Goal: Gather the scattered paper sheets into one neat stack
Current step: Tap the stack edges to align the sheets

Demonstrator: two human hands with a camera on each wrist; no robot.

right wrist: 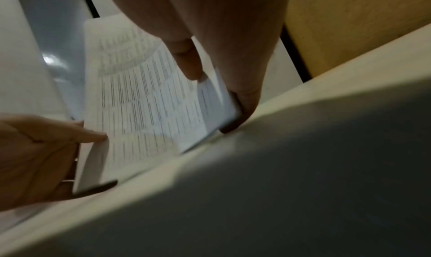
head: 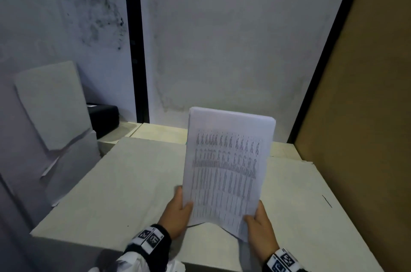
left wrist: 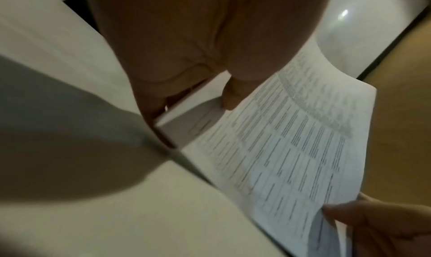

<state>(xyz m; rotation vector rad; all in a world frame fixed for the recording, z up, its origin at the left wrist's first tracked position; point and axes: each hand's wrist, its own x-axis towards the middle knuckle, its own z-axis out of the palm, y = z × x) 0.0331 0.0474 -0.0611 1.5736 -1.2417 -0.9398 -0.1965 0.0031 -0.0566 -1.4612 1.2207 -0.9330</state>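
Observation:
A bundle of white paper sheets (head: pixel 226 167) printed with a table of small text stands nearly upright over the pale table (head: pixel 124 182). My left hand (head: pixel 178 209) grips its lower left edge, thumb on the front. My right hand (head: pixel 259 225) grips the lower right corner, thumb on the printed face. The sheets' bottom edge looks uneven and sits close to the tabletop; whether it touches I cannot tell. In the left wrist view the sheets (left wrist: pixel 291 141) run between my left hand (left wrist: pixel 205 80) and the right hand (left wrist: pixel 373 222). In the right wrist view my right hand (right wrist: pixel 219 87) pinches the sheets (right wrist: pixel 144 102).
A grey-white wall (head: pixel 222 38) stands behind the table, with a brown board (head: pixel 367 116) at the right. Grey cardboard panels (head: pixel 53 111) lean at the left, and a black box (head: pixel 104 116) sits behind them. Bare tabletop lies left and right of the hands.

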